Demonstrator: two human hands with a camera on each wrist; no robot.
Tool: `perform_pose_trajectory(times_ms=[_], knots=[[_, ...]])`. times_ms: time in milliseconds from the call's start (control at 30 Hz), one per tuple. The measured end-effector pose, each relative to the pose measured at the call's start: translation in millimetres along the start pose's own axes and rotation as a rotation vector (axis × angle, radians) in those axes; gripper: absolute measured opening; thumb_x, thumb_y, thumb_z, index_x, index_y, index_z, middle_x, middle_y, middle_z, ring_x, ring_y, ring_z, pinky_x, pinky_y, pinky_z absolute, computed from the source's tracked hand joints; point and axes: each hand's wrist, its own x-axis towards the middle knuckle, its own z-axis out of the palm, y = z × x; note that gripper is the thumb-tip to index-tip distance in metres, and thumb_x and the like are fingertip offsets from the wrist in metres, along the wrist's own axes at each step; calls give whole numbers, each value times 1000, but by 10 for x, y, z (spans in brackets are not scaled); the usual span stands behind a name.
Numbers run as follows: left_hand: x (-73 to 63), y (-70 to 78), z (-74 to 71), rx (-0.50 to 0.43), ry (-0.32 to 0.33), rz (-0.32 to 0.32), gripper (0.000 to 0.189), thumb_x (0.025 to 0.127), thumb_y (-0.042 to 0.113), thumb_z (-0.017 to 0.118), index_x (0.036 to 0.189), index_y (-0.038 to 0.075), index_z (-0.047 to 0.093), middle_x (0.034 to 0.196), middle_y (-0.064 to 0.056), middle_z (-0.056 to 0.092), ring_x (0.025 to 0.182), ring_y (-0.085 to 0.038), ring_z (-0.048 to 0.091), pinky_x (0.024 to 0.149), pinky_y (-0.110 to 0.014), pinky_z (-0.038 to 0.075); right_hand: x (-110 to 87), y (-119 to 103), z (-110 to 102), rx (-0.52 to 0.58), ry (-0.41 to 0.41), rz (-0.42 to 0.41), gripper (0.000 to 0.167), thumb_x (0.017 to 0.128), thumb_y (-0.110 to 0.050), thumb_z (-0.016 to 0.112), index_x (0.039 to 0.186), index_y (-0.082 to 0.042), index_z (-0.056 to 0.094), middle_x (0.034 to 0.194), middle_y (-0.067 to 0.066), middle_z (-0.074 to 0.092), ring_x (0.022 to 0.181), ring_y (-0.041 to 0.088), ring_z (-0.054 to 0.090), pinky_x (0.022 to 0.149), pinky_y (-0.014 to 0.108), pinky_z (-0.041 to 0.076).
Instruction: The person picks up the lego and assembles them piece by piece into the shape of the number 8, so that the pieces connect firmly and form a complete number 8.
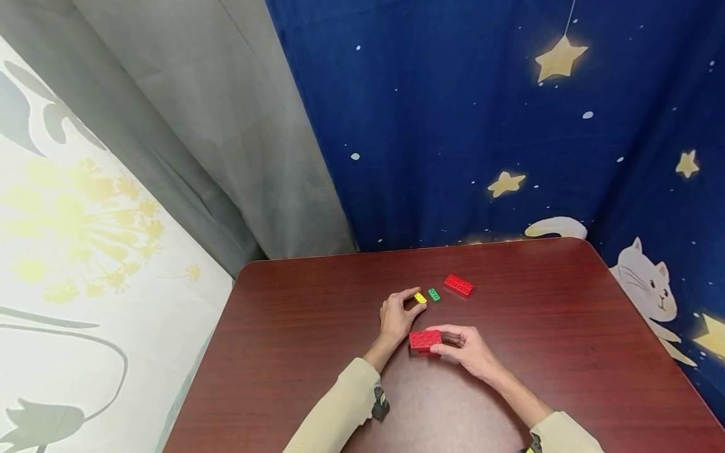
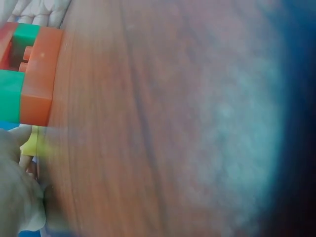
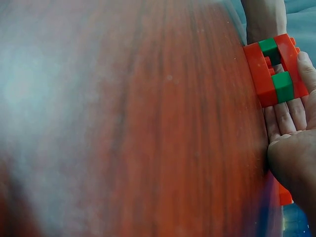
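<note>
Near the table's front middle, the right hand [image 1: 467,349] grips a stack of red and green bricks [image 1: 425,340], fingers under it and thumb curled over its top, holding it on or just above the wood. Just beyond, the left hand [image 1: 398,316] pinches a small yellow brick [image 1: 420,297] between thumb and fingertips. Beside the yellow one lies a green brick [image 1: 433,294], then a longer red brick [image 1: 458,285], both on the dark red table [image 1: 566,352]. Behind hangs a blue starry curtain [image 1: 453,113].
</note>
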Motion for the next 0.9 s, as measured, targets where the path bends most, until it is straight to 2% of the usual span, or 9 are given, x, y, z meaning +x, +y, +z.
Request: perform_pose_trajectory(times_ms=[133,333,500,700,767,900], knots=[[-3,-1,-19,-24,-19,14,39,92,27,87,130,21,79,124,5,77,123,-19,68,101,-47,55,-5,1,-6,-6,2,3,37,95,-7,81,131,0,73,122,16,76,114,11,72,85,22,59],[-27,4,-72,-86,-82,-11,38,94,28,85,131,21,78,121,8,78,123,-13,68,104,-44,54,-8,-4,-6,1,4,12,36,95,-6,80,131,0,73,123,17,75,114,11,72,85,22,59],[-67,37,-150,-224,-115,-23,38,95,22,84,131,13,77,121,2,78,118,-15,71,102,-41,56,-6,-11,2,10,5,11,36,95,-6,80,130,1,73,122,17,76,112,9,72,83,22,59],[-101,10,-278,-447,-185,-105,40,96,16,82,134,6,74,125,-5,76,117,-17,72,96,-29,59,6,15,15,41,-10,-5,36,95,-3,80,129,5,72,117,18,77,105,9,73,79,22,60],[-130,3,-323,-494,-216,-126,40,96,14,82,134,5,74,125,-7,76,115,-18,73,95,-28,59,8,31,15,39,-8,-11,36,95,-3,80,128,6,72,116,17,77,106,9,73,80,22,60],[-193,12,-397,-548,-258,-127,40,97,11,80,135,2,72,126,-13,75,115,-22,74,95,-30,59,11,26,12,10,9,-9,36,94,-4,81,128,3,73,119,16,77,110,10,73,84,22,59]])
